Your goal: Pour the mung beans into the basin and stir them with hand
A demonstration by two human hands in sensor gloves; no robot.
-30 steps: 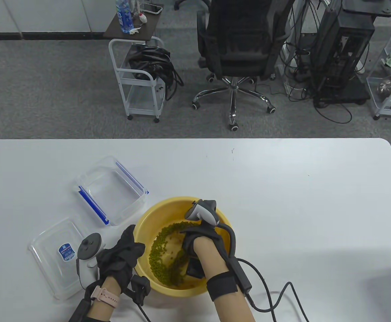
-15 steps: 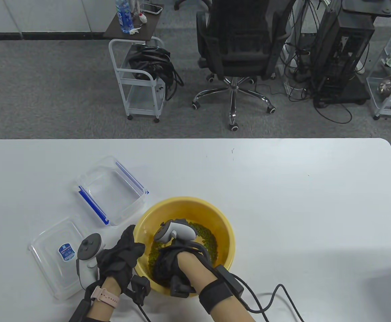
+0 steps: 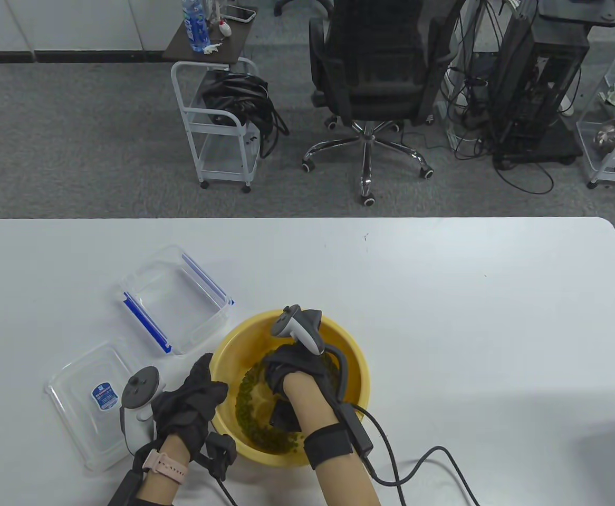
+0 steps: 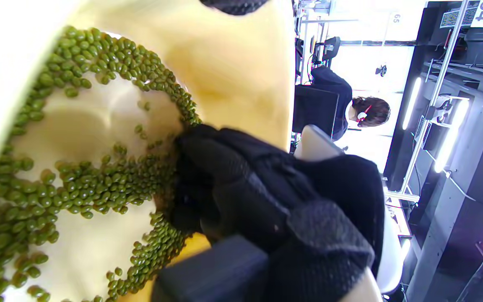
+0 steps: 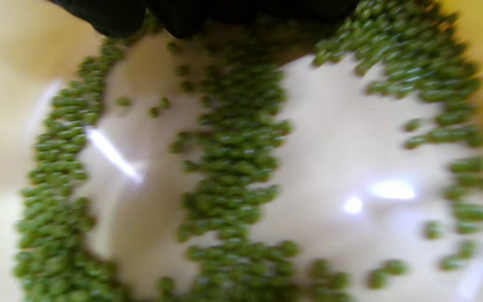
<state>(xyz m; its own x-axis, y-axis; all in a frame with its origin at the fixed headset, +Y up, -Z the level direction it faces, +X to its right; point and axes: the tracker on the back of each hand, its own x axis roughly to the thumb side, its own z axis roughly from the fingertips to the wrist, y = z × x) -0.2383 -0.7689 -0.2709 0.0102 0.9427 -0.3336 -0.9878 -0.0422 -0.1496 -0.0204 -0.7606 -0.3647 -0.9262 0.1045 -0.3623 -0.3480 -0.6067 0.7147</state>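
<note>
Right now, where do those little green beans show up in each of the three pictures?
Table view: the mung beans lie in the yellow basin, lower centre, partly under the right hand.
Left wrist view: they ring the basin floor at left, against that hand's fingers.
Right wrist view: blurred bands across the whole frame.
Shared landmark: the basin's pale yellow floor.

2 gloved hands: left [image 3: 191,403], right [image 3: 291,369]. 1 yellow basin [image 3: 349,348]. 1 clear box [image 3: 175,298], 1 lid [image 3: 83,400]. Mung beans [image 3: 249,411]: too many to count. 1 office chair [image 3: 376,79]. 1 bottle [image 3: 195,26].
</note>
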